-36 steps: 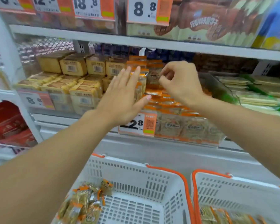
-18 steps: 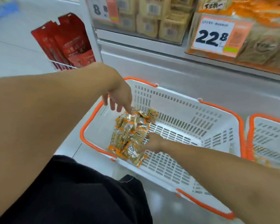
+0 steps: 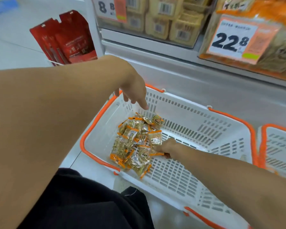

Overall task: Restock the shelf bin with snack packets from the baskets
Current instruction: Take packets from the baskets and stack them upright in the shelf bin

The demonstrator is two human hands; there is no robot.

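Both hands down from the shelf bin (image 3: 248,52): our right hand (image 3: 163,148) pinches snack packets (image 3: 135,142) at basket (image 3: 196,176) nine o'clock; left hand (image 3: 135,91) hovers, fingers loose. We judge another refill load begins.

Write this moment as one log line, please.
right hand: grips snack packets | left hand: open above | white basket
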